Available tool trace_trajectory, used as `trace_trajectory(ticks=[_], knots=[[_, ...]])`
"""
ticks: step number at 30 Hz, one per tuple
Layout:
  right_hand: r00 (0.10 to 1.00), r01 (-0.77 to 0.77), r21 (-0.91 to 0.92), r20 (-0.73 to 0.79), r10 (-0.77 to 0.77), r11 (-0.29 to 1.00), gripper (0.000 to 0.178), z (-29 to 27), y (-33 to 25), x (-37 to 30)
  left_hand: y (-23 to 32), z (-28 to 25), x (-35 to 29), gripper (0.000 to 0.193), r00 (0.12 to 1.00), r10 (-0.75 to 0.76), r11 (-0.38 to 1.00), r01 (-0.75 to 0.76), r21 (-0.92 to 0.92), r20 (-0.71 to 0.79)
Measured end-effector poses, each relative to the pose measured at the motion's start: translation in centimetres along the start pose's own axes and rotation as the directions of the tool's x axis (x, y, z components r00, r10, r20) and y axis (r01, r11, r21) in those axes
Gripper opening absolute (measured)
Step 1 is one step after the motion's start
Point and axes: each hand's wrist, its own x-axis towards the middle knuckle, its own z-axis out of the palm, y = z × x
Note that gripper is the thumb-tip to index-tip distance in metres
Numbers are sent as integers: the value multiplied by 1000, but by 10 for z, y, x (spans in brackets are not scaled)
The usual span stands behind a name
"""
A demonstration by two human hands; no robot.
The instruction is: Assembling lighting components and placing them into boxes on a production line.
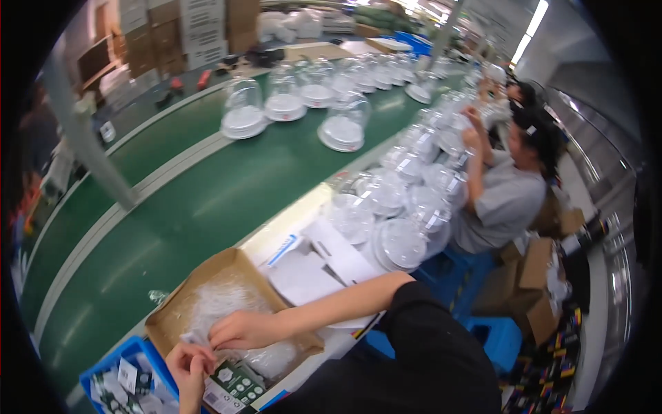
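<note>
Leaning in over the carton [157, 332], and here are both bare hands close together, a pale piece [196, 337] right between them! It sits at nine o'clock from the right hand [243, 330], whose fingers are bunched and pinching its near edge, and at twelve o'clock from the left hand [187, 362], touching or nearly so. The left fingers are curled in, thumb close against them; whether they grip the piece too, I can't tell, and its exact kind is too blurred to call. Look to five o'clock, green-and-white packs [238, 385] just under the hands; at one o'clock, crumpled clear wrap [227, 301] inside the carton. Over at eight, a blue bin [88, 381] full of cards [129, 376]! White sheets [303, 272] at two, clear domes [386, 192] beyond, and the green belt [131, 265] sweeping past at eleven.
</note>
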Motion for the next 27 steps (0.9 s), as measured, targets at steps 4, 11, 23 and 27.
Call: trace_trajectory(ticks=[4,11,23,27], knots=[[999,-9,6,-53,10,1000,11,6,-4,4,-11,-11,-7,9,997,40,991,-31,129,-62],[985,-53,104,-157,69,993,13,5,1,3,-11,-7,0,10,989,74,933,-24,359,-126],[987,-108,-53,-122,101,993,18,4,-2,9,-21,-3,0,19,989,45,959,-3,285,-140],[975,-162,-95,-171,144,982,20,-10,-6,3,0,12,20,27,991,129,938,-128,321,20]])
